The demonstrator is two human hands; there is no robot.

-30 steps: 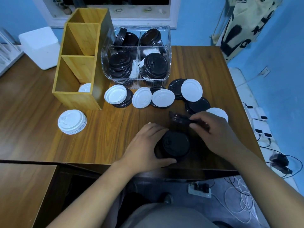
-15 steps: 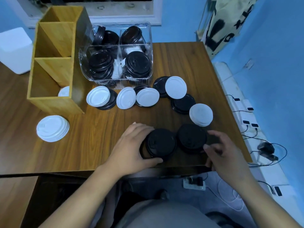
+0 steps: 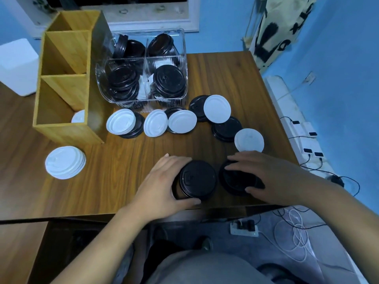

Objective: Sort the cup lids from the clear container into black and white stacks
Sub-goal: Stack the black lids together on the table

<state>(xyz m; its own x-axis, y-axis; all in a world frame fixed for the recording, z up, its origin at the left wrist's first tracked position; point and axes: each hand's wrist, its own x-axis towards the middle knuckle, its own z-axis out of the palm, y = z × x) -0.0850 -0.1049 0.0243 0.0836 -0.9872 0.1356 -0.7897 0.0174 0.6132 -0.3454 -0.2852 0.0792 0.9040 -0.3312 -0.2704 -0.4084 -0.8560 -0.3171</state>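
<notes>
Black lid stack (image 3: 197,179) gripped in my left hand (image 3: 164,185) near table (image 3: 114,181) edge — right hand (image 3: 266,177) clamped on black lid (image 3: 235,179) just beside it.

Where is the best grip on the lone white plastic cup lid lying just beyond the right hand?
Pinch the white plastic cup lid at its thin rim, coming from above on its right and near edges. It lies flat on the wooden table, so only the rim offers purchase. Its far-left edge seems to overlap a flat black plastic lid, and the right hand is nearest.
</notes>
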